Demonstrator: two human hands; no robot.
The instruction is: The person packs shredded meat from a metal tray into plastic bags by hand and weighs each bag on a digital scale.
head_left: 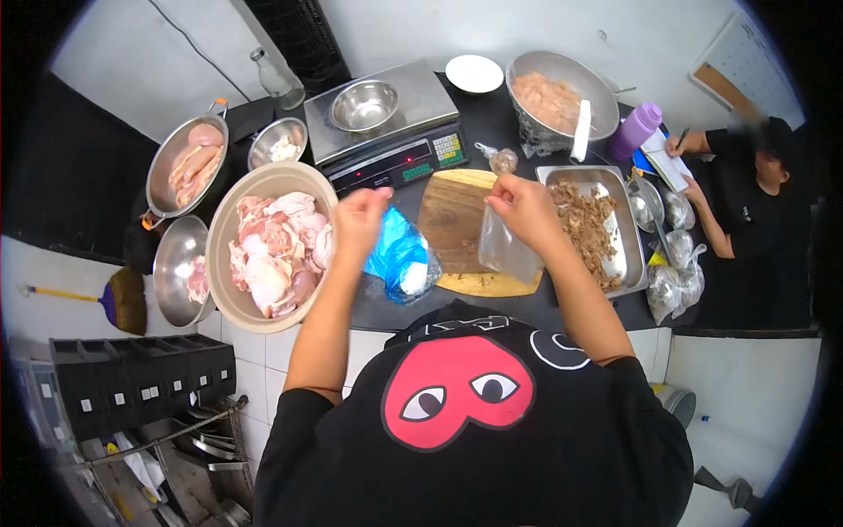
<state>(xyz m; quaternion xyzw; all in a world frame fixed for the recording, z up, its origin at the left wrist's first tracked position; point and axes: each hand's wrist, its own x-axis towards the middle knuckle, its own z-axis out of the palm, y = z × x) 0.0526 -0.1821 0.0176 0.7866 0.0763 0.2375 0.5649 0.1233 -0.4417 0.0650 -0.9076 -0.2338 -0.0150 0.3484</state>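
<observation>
I have the right hand [522, 208] closed in a pinch on the top of the clear bag [507, 250]. The bag hangs from that grip towards 6 o'clock, its long axis running roughly 12 to 6 with the lower end out towards 5, over the board [450, 220]. The right hand is nearer; the left hand [356, 224] is well apart at 9 o'clock, fingers bunched, and I can't tell whether they hold anything. Below the left hand, at its 4 o'clock, I see the blue bag [392, 249]. The tray [639, 263] of shredded meat [587, 230] sits just beside the board at 3 o'clock, and the tub [226, 294] of raw chicken [279, 255] is at 8 o'clock from the left hand.

On writing, I get little: the scale [382, 164] has lit red marks and a keypad too small to read, and the notebook [665, 160] is illegible. The shirt [544, 457] shows a heart [457, 364] with two eyes.
</observation>
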